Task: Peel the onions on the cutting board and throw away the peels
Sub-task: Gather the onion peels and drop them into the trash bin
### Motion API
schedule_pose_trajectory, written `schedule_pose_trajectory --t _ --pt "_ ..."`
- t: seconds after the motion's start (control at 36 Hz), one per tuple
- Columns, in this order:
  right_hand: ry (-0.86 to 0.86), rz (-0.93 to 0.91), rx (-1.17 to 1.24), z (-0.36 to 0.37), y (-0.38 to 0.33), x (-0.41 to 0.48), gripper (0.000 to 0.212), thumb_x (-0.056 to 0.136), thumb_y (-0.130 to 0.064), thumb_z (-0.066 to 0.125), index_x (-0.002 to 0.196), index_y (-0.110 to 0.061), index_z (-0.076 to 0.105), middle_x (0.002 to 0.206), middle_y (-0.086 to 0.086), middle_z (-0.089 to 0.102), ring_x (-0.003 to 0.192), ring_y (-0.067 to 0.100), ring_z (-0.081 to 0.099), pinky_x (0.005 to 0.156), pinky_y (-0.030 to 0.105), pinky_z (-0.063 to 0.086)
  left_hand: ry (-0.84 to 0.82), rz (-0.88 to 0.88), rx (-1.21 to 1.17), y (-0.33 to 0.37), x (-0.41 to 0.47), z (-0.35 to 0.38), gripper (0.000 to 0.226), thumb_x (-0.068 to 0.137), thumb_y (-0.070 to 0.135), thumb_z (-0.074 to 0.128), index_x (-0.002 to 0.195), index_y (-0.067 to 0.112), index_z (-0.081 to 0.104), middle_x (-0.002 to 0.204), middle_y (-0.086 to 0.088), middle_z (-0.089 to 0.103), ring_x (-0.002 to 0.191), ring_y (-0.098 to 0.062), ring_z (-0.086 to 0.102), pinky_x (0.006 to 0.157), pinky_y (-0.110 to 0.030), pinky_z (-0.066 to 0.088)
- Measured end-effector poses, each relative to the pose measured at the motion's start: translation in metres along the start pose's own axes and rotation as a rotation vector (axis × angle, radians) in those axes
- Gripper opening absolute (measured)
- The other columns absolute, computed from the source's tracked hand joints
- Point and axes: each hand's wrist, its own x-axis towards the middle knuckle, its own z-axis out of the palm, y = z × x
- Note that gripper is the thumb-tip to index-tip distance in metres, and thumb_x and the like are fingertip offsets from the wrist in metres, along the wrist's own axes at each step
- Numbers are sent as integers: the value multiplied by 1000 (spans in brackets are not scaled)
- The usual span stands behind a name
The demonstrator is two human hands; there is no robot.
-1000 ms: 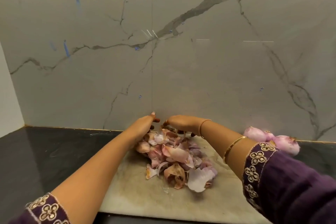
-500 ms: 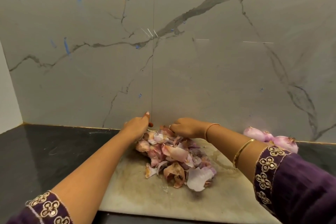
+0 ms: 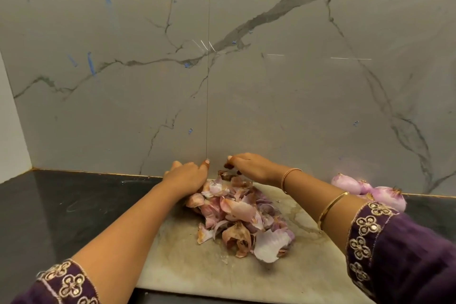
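A heap of pink and brown onion peels (image 3: 237, 215) lies on the pale marble cutting board (image 3: 197, 269). My left hand (image 3: 187, 177) is cupped palm down against the far left side of the heap, its fingertips hidden behind the peels. My right hand (image 3: 249, 166) hovers over the far end of the heap and pinches small dark brown peel bits at its fingertips. Peeled pinkish onions (image 3: 370, 191) rest on the counter to the right of the board, partly behind my right sleeve.
The board sits on a dark glossy counter (image 3: 61, 210) against a grey marble wall (image 3: 222, 81). A white side wall (image 3: 12, 131) closes the left end. My purple embroidered sleeves fill the lower corners.
My hands met fingertip to fingertip behind the heap; they have drawn a little apart. The right hand has risen slightly with dark peel bits in its fingers.
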Motion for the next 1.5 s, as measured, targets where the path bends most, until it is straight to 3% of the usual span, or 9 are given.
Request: schedule_pose_trajectory --t 0.11,0.31,0.42,0.53,0.94,1.11,1.28,1.42,1.5 --pt "-72 -3 -109 8 -10 4 49 106 -35 22 105 -2 59 120 18 60 94 24 49 84 30 36 -5 21 -55 -7 6 1 69 99 53 10 123 13 61 127 -14 57 123 -29 41 105 -45 32" --pt "-89 1 -129 14 -16 7 58 105 -39 23 95 4 61 100 20 62 89 26 54 81 31 39 51 99 -286 -5 0 -9 69 103 42 16 90 10 76 120 -14 62 110 -28 51 95 -33 35" --pt "-147 15 -110 14 -18 7 57 104 -44 18 137 -10 49 138 13 52 125 28 47 109 36 33 88 108 -314 -7 0 -9 72 103 44 16 82 10 75 110 -13 67 101 -25 56 90 -34 37" --pt "-163 12 -88 8 -14 4 57 103 -48 17 146 -16 34 150 8 39 135 26 37 114 37 25 123 101 -311 -9 2 -9 74 102 46 15 85 7 75 104 -14 68 98 -26 57 88 -35 39" --pt "-110 7 -12 -8 10 -28 46 104 -40 26 134 -13 47 126 9 57 109 19 52 94 31 38 89 81 -400 -9 -5 -12 73 103 44 17 66 15 73 94 -12 68 93 -26 57 83 -34 39" --pt "46 4 99 -11 16 -35 42 102 -36 36 121 -5 57 113 13 62 100 22 57 91 34 45 36 70 -418 1 -19 -22 55 102 44 29 78 11 66 92 -8 65 89 -23 55 81 -32 39" --pt "-161 94 154 -6 16 -49 57 101 -48 27 137 -9 50 128 3 54 118 18 50 106 30 35 -179 52 -422 12 -37 -27 56 99 53 29 109 14 68 111 -6 55 103 -21 48 86 -29 33" --pt "-85 18 202 -10 20 -61 41 104 -40 29 84 -24 61 89 -8 57 87 11 55 92 26 41 -310 31 -496 7 -49 -27 59 95 58 33 119 12 61 116 -2 62 99 -16 59 82 -25 44" --pt "-5 -14 187 -17 27 -67 44 104 -36 28 121 -15 62 115 -7 59 106 11 54 90 15 41 -329 68 -522 0 -52 -28 53 94 59 35 113 18 63 109 -2 67 100 -17 62 89 -27 45"
